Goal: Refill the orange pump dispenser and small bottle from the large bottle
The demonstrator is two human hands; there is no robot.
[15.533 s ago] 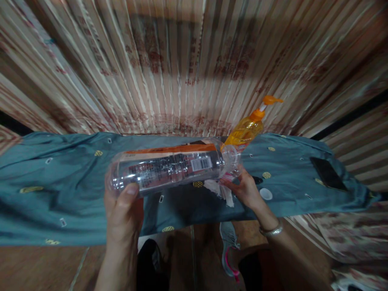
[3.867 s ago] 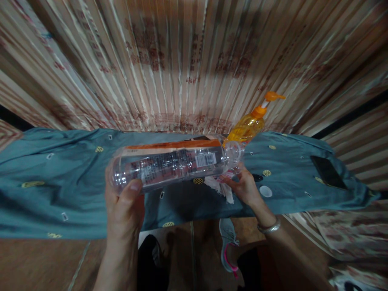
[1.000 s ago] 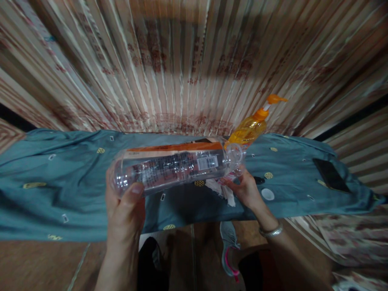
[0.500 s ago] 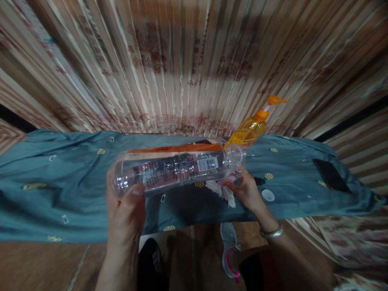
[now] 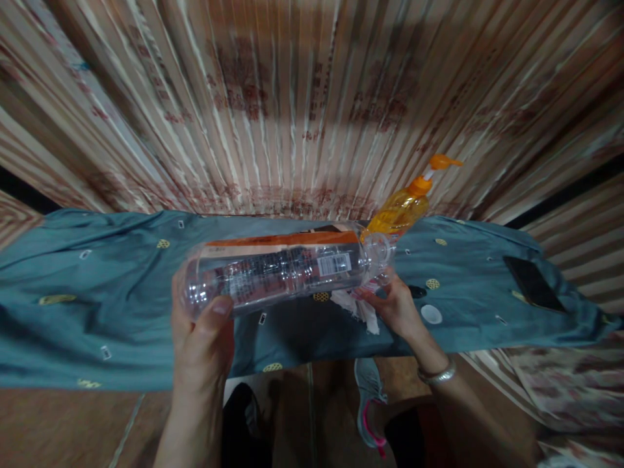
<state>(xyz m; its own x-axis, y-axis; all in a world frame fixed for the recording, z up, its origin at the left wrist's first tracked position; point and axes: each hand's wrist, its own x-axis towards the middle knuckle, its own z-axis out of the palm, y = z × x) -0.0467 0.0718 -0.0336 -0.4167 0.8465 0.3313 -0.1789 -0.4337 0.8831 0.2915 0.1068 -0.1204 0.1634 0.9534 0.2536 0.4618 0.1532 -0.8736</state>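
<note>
**Over the teal cloth [image 5: 121,292], a clear bottle [image 5: 287,270] crosswise between left hand [image 5: 205,331] and right hand [image 5: 397,305]**

At the base end, wrapped by the left hand: thumb pressed along the near side, other fingers mostly lost behind the plastic. At the neck end, met by bent right fingers from below; firm pinch or mere support, cannot tell. Just under the neck, beside the right thumb, a frayed white scrap [image 5: 358,311]; whether pinched or only brushed, cannot tell either.

From hand to hand, the long axis: nearly level across the view, with the neck a little higher than the base. To the right, the mouth, with no cap visible on it; hence nearer to the right hand, and at the opposite end from the left palm. Toward the viewer, the barcode side.

Just behind the neck and partly covered by it, an orange pump bottle [image 5: 402,213]. Near the right wrist, a small white disc [image 5: 431,314]. Well apart at far right, a dark phone-like slab [image 5: 533,284]. Beyond the cloth, a striped curtain [image 5: 292,130].
</note>
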